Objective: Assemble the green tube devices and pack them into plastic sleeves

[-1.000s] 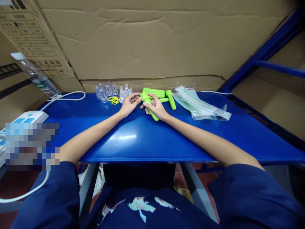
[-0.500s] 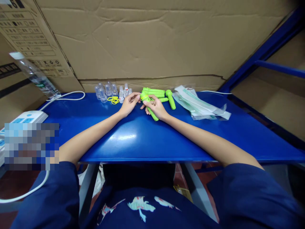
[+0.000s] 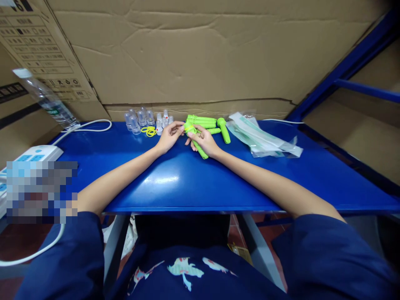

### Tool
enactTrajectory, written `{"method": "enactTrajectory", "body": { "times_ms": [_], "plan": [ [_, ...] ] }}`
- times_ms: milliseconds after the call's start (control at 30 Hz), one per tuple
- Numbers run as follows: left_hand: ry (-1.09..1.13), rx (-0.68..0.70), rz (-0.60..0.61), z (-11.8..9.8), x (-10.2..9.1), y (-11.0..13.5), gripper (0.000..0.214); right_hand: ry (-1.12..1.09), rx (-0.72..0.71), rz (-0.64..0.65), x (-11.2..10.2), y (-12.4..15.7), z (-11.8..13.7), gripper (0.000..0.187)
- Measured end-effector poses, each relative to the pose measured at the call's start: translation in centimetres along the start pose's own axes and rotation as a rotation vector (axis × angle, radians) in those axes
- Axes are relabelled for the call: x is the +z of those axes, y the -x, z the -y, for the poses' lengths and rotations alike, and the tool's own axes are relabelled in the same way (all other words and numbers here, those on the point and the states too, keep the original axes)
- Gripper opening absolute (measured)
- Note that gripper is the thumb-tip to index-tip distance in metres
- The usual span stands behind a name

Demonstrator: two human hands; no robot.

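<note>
My right hand (image 3: pixel 204 141) is closed around a bright green tube (image 3: pixel 200 149) that slants toward me on the blue table (image 3: pixel 187 179). My left hand (image 3: pixel 168 136) pinches at the tube's far end, where a yellow rubber band (image 3: pixel 189 129) seems to be wound, though it is too small to be sure. Behind the hands lie more green tubes (image 3: pixel 203 121), and one separate green tube (image 3: pixel 223 129) lies to the right. Loose yellow rubber bands (image 3: pixel 149 131) rest just left of my left hand.
Small clear bottles (image 3: pixel 139 118) stand at the back. Clear plastic pouches (image 3: pixel 262 137) lie at the right. A water bottle (image 3: pixel 46 100) leans at the left, above a white power strip (image 3: pixel 37 153) and cable. A cardboard wall (image 3: pixel 200 54) closes the back.
Only the fingers of both hands have shifted slightly at the tube's far end. The arms and everything on the table are where they were.
</note>
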State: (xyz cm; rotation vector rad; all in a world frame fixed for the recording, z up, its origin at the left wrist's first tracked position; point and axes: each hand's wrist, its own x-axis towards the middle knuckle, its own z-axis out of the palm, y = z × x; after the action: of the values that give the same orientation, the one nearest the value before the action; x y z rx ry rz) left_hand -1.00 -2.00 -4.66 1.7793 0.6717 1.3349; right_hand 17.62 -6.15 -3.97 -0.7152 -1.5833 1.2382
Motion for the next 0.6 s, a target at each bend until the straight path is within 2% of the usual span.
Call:
{"method": "enactTrajectory", "body": {
  "times_ms": [133, 300, 600],
  "plan": [
    [0.001, -0.002, -0.003, -0.05, 0.06, 0.01, 0.063, 0.007, -0.011, -0.001, -0.07, 0.00, -0.01, 0.066],
    [0.009, -0.002, -0.009, -0.15, 0.11, 0.00, 0.064, -0.010, 0.007, 0.022, -0.09, -0.05, -0.01, 0.072],
    [-0.038, -0.004, 0.002, 0.04, -0.02, 0.08, 0.067, -0.039, 0.035, 0.057, -0.27, 0.00, 0.50, 0.063]
  ]
}}
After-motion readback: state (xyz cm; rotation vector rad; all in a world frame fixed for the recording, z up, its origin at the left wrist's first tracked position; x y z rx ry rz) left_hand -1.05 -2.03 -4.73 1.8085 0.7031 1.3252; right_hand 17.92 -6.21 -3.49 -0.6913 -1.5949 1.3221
